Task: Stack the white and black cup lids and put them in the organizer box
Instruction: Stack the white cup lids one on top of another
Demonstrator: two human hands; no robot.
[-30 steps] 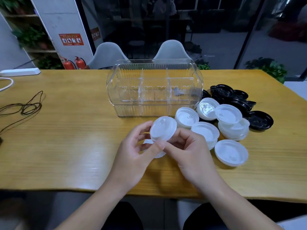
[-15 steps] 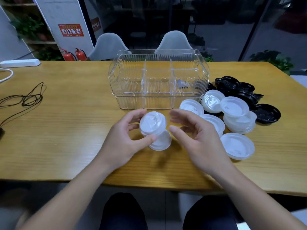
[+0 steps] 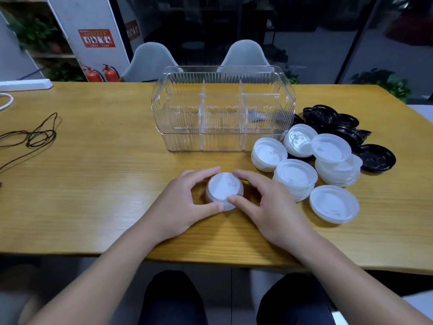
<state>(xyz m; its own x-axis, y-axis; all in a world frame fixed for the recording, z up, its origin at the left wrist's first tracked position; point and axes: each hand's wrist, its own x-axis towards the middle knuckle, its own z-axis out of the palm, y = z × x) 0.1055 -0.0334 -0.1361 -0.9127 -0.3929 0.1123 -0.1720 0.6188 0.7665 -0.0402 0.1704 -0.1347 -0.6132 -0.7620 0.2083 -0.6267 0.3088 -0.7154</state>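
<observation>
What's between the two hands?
In the head view, a small stack of white plastic cup lids sits on the wooden table between the left hand and the right hand; both grip it.

Your lid stack (image 3: 224,190) is translucent white, same as the loose white lids (image 3: 334,202) on your right. Black lids (image 3: 377,157) are glossy, piled behind those. Organizer box (image 3: 222,109) is clear plastic, vertical ribbing, a row of heart shapes along it. Table (image 3: 93,174) is yellow-tan wood grain. Cord (image 3: 35,137) is dark brown. Chairs (image 3: 150,62) are pale grey. Extinguishers (image 3: 103,73) are red.
</observation>
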